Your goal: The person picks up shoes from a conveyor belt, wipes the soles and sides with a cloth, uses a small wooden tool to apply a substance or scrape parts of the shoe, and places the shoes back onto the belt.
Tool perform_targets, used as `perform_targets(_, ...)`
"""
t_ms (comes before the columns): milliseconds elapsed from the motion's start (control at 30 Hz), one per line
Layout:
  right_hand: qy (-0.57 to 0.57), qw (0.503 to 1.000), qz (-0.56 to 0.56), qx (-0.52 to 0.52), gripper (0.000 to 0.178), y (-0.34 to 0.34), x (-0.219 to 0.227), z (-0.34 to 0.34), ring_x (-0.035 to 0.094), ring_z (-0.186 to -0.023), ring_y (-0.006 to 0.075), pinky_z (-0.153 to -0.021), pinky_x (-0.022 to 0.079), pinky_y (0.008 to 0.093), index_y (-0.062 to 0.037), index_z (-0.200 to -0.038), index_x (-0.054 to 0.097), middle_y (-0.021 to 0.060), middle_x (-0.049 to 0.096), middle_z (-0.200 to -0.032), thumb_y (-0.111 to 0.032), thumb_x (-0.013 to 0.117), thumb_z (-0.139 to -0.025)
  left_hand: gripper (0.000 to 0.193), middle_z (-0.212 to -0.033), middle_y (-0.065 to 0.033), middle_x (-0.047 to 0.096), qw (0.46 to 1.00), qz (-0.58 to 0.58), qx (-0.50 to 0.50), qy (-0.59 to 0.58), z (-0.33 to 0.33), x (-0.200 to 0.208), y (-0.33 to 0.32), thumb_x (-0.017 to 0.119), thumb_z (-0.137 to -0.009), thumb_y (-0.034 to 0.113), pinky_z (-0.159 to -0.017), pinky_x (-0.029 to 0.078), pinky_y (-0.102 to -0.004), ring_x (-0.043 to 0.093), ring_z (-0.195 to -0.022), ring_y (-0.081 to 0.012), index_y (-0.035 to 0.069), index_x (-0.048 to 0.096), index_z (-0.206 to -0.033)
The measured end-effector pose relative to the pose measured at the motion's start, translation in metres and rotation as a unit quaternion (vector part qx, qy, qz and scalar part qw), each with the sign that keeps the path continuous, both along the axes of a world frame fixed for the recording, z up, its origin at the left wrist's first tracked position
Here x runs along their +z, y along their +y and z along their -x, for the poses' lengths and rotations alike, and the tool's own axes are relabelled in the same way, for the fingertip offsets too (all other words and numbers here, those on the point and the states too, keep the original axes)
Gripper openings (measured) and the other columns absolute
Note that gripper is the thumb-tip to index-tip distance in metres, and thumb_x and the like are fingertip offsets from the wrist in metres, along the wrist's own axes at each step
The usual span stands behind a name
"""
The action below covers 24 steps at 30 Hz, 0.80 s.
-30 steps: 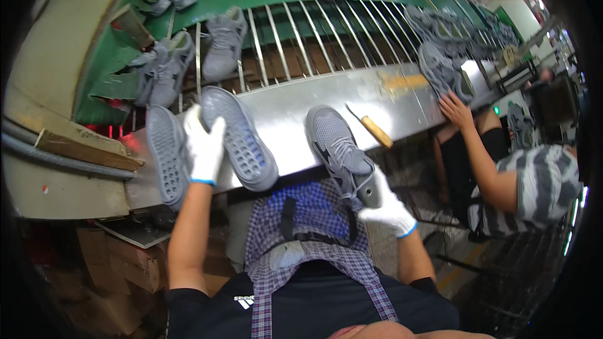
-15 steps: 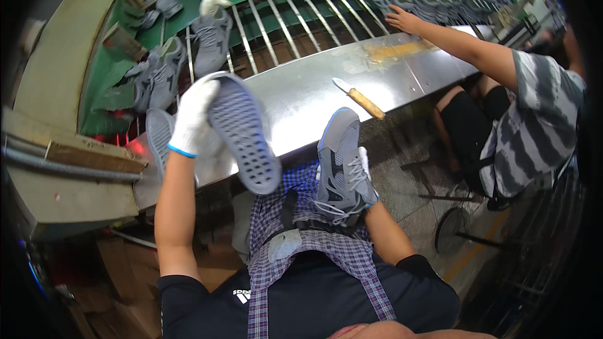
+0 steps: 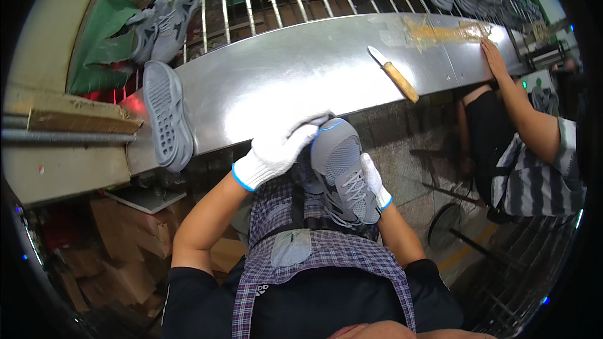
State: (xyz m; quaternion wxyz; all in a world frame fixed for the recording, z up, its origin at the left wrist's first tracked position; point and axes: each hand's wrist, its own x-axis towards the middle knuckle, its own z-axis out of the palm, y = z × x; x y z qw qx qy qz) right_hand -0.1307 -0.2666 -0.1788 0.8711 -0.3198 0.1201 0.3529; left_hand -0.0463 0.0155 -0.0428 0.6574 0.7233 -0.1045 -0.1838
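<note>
Grey shoe [image 3: 344,166], tilted and held just off the near edge of the desk [image 3: 251,75], toe toward it.
The left fingers [image 3: 298,142] are partly curled at the toe's left edge; what they grip behind it is mostly hidden. The right fingers [image 3: 372,176] are wrapped along the shoe's right side. Good handling here would mean a steady right hold, even left pressure along the toe, and the loose laces [image 3: 339,219] kept clear.
</note>
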Motion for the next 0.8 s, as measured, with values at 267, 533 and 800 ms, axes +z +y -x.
perform_targets(267,-0.162,0.979,0.123,0.021,0.065,0.021,0.024,-0.014,0.063,-0.129,0.0189,-0.112,0.05,0.0349,0.0062,-0.155,0.052,0.0145,0.066,-0.145,-0.046,0.051,-0.116,0.037,-0.14,-0.0143,0.074,0.995,-0.051,0.07,-0.055,0.0,0.012,-0.001,0.053,-0.112,0.013,-0.118,0.047,-0.0396,0.066,-0.132,-0.0253,0.003,0.071,-0.142)
perform_targets(533,-0.147,0.982,0.115,0.038,0.064,0.027,0.032,-0.018,0.063,-0.126,0.0181,-0.111,0.05,0.0349,0.0053,-0.154,0.053,0.0136,0.068,-0.141,-0.046,0.052,-0.115,0.041,-0.149,-0.0222,0.066,0.998,-0.003,0.047,-0.043,0.008,0.018,0.007,0.05,-0.112,0.005,-0.122,0.045,-0.0397,0.062,-0.139,-0.028,-0.009,0.06,-0.149)
perform_targets(800,-0.158,0.976,0.143,0.035,0.061,0.03,0.041,-0.023,0.065,-0.125,0.0181,-0.11,0.051,0.0354,0.0052,-0.153,0.054,0.0134,0.068,-0.14,-0.043,0.052,-0.116,0.037,-0.147,-0.0232,0.067,0.993,-0.056,0.034,-0.095,0.008,0.019,0.012,0.05,-0.111,0.004,-0.119,0.048,-0.0405,0.064,-0.136,-0.0294,-0.009,0.064,-0.143)
